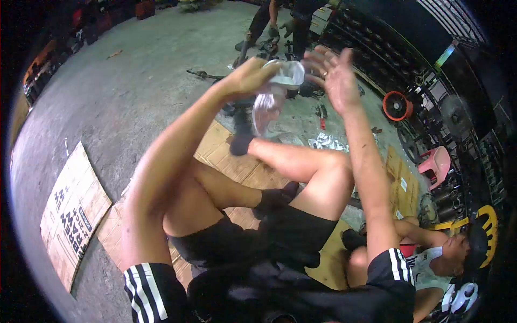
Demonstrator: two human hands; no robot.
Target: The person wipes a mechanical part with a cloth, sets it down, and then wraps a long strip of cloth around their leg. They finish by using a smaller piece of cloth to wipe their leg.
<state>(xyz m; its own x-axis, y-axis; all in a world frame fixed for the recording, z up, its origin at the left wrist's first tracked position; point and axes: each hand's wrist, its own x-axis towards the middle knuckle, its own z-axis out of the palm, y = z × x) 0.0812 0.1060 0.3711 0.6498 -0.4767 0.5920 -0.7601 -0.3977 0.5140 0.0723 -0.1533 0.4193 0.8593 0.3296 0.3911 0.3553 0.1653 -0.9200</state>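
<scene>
Raised in front of me, my left hand (pixel 250 78) grips the rim of a translucent plastic bag (pixel 269 105), whose mouth is open toward the right. The bag hangs down from my fingers above my dark sock. Just right of the bag's mouth, my right hand (pixel 335 78) is held up with its fingers spread, slightly blurred and holding nothing. My bent legs lie below, on flattened cardboard (pixel 215 141).
A printed cardboard sheet (pixel 75 215) lies at left. A person sits close at my lower right; another stands ahead beside metal parts. A red round fan (pixel 397 106), a pink chair (pixel 435 166), crumpled plastic (pixel 327 142) and shelves of parts are at right.
</scene>
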